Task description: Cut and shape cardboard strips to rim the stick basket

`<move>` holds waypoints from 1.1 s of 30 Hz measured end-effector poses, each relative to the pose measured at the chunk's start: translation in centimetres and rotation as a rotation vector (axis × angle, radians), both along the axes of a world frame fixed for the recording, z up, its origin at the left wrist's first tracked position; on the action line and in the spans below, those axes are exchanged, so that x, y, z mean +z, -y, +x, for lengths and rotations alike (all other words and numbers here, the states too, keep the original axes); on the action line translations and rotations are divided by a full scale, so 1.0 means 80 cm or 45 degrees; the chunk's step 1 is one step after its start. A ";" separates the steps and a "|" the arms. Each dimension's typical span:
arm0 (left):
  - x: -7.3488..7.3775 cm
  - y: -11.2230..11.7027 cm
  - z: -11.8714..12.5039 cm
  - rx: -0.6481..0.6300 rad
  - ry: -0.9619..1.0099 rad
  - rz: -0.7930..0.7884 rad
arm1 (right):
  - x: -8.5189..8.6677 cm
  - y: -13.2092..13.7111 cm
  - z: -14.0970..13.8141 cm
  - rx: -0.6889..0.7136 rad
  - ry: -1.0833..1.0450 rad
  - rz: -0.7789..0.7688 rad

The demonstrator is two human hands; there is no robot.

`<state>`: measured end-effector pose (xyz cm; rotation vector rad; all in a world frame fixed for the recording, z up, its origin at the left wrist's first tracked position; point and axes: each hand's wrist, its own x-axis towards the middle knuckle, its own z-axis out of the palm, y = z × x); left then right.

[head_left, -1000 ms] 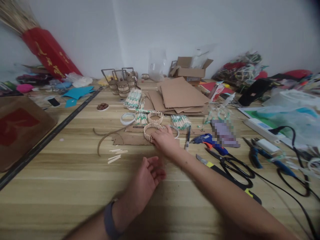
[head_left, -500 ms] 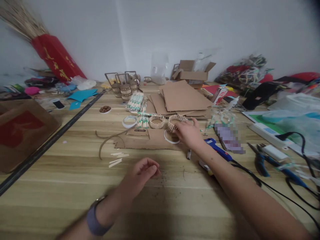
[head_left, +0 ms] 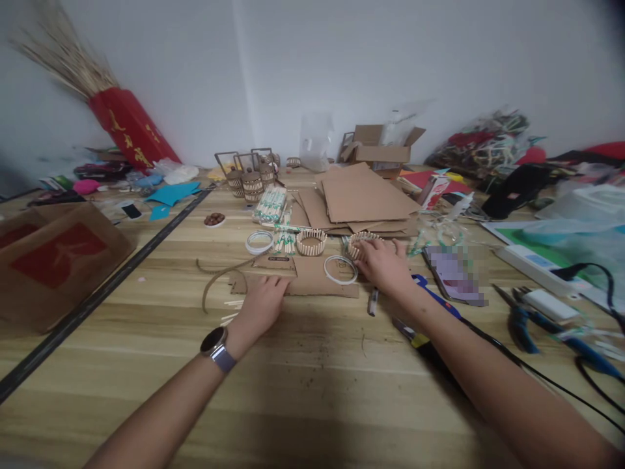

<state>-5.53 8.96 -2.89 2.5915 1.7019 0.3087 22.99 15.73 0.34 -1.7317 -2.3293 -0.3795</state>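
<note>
My left hand (head_left: 263,303) is over the near edge of a cardboard strip (head_left: 319,277), its fingers stretched forward onto the board and its thumb out of sight. At the right end of that strip, my right hand (head_left: 383,264) has its fingers bent over the near side of a ring of short wooden sticks (head_left: 360,242); its fingertips are partly hidden. A similar stick ring (head_left: 311,243) stands to the left. Between the hands, a white tape ring (head_left: 340,270) lies on the cardboard. Pale loose sticks (head_left: 230,319) are partly covered by my left hand.
Cardboard sheets (head_left: 368,195) are stacked behind the rings, near small stick-covered buckets (head_left: 252,187). A blue glue gun (head_left: 437,298), phone (head_left: 452,277), cutter (head_left: 410,332) and pliers (head_left: 522,329) lie at right. A paper bag (head_left: 63,267) stands at left.
My left hand has moved forward from the bare tabletop onto the cardboard strip, and its curled fingers have straightened. My right hand stays at the right stick ring, which sits slightly farther from the other ring.
</note>
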 end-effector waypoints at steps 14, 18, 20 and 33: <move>0.023 0.004 -0.005 -0.103 -0.236 0.156 | -0.010 0.027 -0.040 0.493 0.056 -0.238; 0.031 0.010 -0.008 -0.133 -0.265 0.205 | -0.009 0.021 -0.038 0.483 0.024 -0.243; 0.037 0.012 -0.010 -0.148 -0.286 0.240 | -0.007 0.024 -0.039 0.495 -0.003 -0.244; 0.079 0.020 -0.025 0.067 -0.186 0.862 | 0.016 0.060 -0.061 0.548 -0.112 -0.064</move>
